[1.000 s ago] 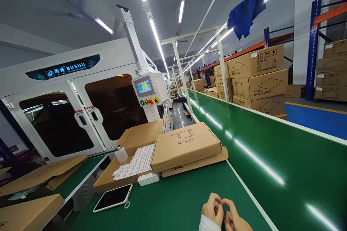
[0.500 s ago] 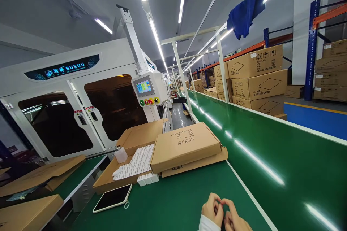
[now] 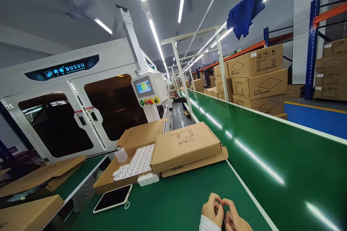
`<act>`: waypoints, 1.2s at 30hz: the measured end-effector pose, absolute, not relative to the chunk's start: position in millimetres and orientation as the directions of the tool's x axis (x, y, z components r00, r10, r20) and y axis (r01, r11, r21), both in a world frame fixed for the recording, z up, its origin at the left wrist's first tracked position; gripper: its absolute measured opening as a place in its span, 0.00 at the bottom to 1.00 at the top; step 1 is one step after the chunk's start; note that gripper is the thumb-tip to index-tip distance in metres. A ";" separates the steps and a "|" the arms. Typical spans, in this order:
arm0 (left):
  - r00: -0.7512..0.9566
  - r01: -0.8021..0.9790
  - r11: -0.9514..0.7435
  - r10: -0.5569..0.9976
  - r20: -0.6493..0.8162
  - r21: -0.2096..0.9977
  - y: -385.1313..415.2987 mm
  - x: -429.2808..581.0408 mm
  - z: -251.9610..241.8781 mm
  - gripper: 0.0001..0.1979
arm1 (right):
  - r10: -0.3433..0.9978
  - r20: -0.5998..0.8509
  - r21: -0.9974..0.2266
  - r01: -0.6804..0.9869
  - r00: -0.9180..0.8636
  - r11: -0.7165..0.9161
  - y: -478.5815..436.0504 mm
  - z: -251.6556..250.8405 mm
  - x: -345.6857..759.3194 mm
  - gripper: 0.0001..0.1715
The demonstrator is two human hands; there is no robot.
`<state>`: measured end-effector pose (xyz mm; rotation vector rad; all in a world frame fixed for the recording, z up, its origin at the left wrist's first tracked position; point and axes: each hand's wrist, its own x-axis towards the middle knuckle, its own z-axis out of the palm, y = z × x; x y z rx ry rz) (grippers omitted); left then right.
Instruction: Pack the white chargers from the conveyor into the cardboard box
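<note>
My left hand (image 3: 212, 210) and my right hand (image 3: 234, 218) are together at the bottom of the view, above the green work surface (image 3: 173, 202). Both have curled fingers, and the index fingertips meet in the middle. No object shows in either hand, though the insides of the fingers are partly hidden. A white sleeve cuff (image 3: 208, 223) covers my left wrist. To the left of the hands lies a phone (image 3: 113, 198) with a dark screen and a ring on its case. Farther back, several small white blocks (image 3: 148, 179) stand beside an open carton (image 3: 104, 184).
The open carton holds rows of white pieces (image 3: 137, 162) and a white bottle (image 3: 121, 155). A closed flat carton (image 3: 185, 146) rests beside it. A green conveyor (image 3: 271, 148) runs along the right, with stacked boxes (image 3: 257, 83) beyond. A white machine (image 3: 114, 68) stands at left.
My hands keep the same pose and place. Only the ceiling fan blades have turned, and the view has shifted very slightly.
</note>
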<state>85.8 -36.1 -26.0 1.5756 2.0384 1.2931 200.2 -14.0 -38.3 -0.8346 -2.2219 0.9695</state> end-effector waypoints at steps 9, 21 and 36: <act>-0.393 0.633 -0.015 0.855 0.338 0.774 -35.0 87.7 -27.6 0.04 | 0.722 0.238 -0.784 0.310 -0.649 0.538 -12.9 -39.3 202.0 0.26; -0.384 0.627 0.007 0.873 0.300 0.779 -37.7 88.5 -20.2 0.04 | 0.725 0.245 -0.783 0.310 -0.643 0.539 -15.9 -36.0 200.7 0.27; -0.385 0.651 0.019 0.870 0.309 0.759 -39.3 89.8 -16.2 0.04 | 0.719 0.259 -0.783 0.295 -0.646 0.547 -16.1 -35.5 202.1 0.24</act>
